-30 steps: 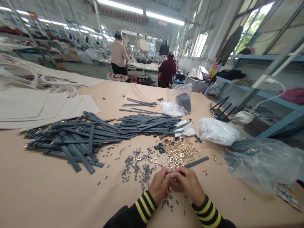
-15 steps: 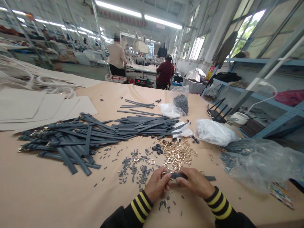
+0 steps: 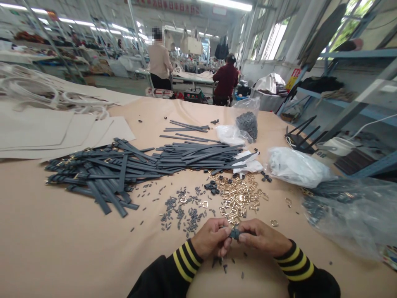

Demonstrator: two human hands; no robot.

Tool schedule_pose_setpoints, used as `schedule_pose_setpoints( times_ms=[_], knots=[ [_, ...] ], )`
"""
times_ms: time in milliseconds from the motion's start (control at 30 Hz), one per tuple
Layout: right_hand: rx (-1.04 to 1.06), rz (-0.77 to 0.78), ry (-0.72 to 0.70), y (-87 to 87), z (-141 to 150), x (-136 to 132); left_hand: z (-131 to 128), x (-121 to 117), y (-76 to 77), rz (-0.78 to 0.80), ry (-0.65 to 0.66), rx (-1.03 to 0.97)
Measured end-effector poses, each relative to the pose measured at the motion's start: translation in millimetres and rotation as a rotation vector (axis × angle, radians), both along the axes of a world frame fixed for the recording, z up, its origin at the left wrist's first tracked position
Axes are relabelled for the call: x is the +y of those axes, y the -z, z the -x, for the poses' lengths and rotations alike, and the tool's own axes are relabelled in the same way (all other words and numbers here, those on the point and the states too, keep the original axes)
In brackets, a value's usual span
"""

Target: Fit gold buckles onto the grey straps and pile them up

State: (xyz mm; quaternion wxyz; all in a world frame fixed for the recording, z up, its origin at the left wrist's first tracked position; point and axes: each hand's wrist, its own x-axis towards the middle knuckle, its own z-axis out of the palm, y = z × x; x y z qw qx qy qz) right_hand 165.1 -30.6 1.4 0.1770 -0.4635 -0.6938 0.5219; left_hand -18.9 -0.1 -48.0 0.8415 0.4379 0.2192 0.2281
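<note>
Left hand (image 3: 214, 238) and right hand (image 3: 263, 236) pinch dark strap (image 3: 235, 233) near side, left of loose buckle (image 3: 274, 223); loose finger grip could let it twist or slip.

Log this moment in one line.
left hand: holding dark strap | right hand: holding same strap | gold buckles: loose beyond hands | finished-looking straps: piled left

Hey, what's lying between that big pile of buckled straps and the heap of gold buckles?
In the head view: scattered small dark pieces, a cluster of black rings and a couple of stray gold buckles.
</note>
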Motion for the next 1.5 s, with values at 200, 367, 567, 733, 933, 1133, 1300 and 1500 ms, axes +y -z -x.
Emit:
schedule_pose_setpoints(
  times_ms=[200, 367, 567, 733, 933, 1133, 1300, 1500],
  knots=[
    [-0.05, -0.057, 0.14, 8.0, 11.8, -0.9, -3.7, -2.6, 2.0, -0.074, -0.081, 0.041],
    [-0.167, -0.201, 0.186, -1.1, 17.5, -5.1, -3.5, -1.9, 3.9, -0.055, -0.102, 0.043],
    [-0.151, -0.176, 0.114, -6.3, 14.7, -6.3, -3.2, -3.7, 4.5, -0.116, -0.097, 0.06],
    [-0.202, -0.202, 0.127, 3.3, 12.8, -5.0, -6.8, -9.0, 4.5, -0.395, -0.171, 0.347],
    [-0.267, -0.22, 0.165, 12.4, 15.1, -4.9, -7.4, -10.3, 0.4, -0.789, -0.293, 0.592],
    [-0.024, -0.027, 0.103, 3.9, 9.8, -6.9, -4.9, -7.1, 4.1, -0.703, -0.267, 0.54],
    [0.12, 0.172, 0.141, 12.4, 2.9, -6.6, -5.7, -8.5, 5.3, -0.55, -0.203, 0.459],
    [0.033, 0.3, 0.203, 19.9, 4.3, -9.4, -4.6, -8.5, 0.2, -0.603, -0.188, 0.471]
  ],
)
